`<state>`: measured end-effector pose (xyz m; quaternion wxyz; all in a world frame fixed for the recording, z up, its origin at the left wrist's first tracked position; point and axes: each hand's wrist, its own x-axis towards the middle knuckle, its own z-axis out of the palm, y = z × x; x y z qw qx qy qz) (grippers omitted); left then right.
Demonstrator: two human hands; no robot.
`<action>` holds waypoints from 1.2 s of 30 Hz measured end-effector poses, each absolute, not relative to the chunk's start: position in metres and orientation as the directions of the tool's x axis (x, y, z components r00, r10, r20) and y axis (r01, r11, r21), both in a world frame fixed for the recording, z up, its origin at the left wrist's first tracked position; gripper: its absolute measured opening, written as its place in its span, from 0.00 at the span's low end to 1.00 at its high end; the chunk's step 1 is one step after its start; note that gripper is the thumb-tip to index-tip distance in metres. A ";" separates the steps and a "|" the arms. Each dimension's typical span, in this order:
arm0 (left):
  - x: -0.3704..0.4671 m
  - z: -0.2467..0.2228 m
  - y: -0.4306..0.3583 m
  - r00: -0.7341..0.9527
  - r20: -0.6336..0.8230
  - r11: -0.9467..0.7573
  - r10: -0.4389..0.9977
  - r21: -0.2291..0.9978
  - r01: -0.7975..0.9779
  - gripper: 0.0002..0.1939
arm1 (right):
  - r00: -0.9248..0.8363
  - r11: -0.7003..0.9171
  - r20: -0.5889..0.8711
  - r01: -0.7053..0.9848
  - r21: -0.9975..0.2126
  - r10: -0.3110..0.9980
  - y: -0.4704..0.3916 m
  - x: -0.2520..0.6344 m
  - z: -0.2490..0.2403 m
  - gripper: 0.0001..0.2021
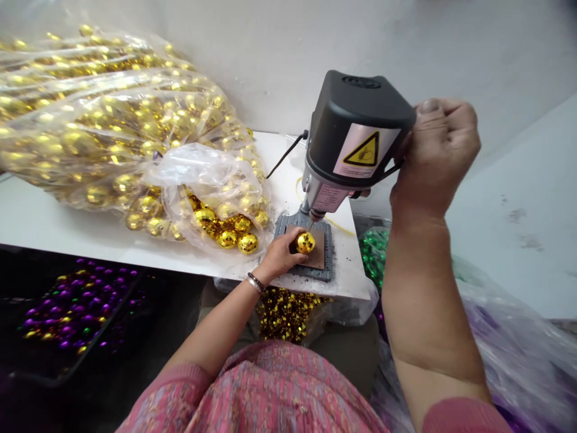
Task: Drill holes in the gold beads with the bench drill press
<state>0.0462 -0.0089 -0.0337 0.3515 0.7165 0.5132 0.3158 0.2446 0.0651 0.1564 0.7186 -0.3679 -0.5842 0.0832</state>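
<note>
Grip of left hand [282,255] half-closed on gold ball [306,243] under drill press [360,129], near-right corner of tabletop [349,255]; right hand [442,141] curled, hold hidden. Can't tell if ball's drilled; plenty looks left, judging by full bag [193,161] toward left end.

Looked from the wearer's head, forward and down, over the pink shirt [256,394] at the bottom edge. Faced the slanting front edge of the worktop [54,225] from close by. Viewed the drill press [331,141] from above, just ahead and right of centre. Caught the raised right hand [439,144] nearer and larger than the left hand [282,255]. Reached back to the pale wall [252,60] beyond.
</note>
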 end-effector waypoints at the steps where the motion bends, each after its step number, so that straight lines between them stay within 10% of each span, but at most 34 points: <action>1: 0.045 -0.034 -0.012 0.282 0.113 -0.252 0.953 0.815 0.522 0.34 | 0.295 0.708 0.768 0.300 -0.639 0.568 0.069 0.246 0.156 0.18; 9: 0.004 -0.040 -0.054 0.363 0.395 -0.536 0.844 0.635 0.556 0.27 | 0.430 0.737 0.727 0.181 -0.651 0.536 0.061 0.237 0.163 0.09; 14: -0.030 -0.042 -0.050 -0.172 0.417 -0.084 0.892 0.529 0.844 0.19 | 0.459 0.779 0.740 0.147 -0.609 0.492 0.061 0.235 0.162 0.11; 17: -0.034 -0.045 -0.045 -0.193 0.272 0.049 0.943 0.458 0.888 0.26 | 0.436 0.783 0.752 0.152 -0.603 0.495 0.063 0.235 0.160 0.13; 23: -0.031 -0.047 -0.046 -0.159 0.220 -0.034 0.962 0.680 0.733 0.29 | 0.414 0.754 0.742 0.174 -0.633 0.527 0.066 0.235 0.160 0.11; 28: -0.026 -0.035 -0.056 0.006 0.023 -0.024 1.000 0.983 0.184 0.34 | 0.425 0.745 0.751 0.223 -0.628 0.506 0.064 0.231 0.165 0.13; 36: -0.004 -0.029 -0.049 0.148 -0.023 0.017 0.989 0.999 0.039 0.36 | 0.396 0.682 0.697 0.207 -0.702 0.597 0.052 0.227 0.170 0.16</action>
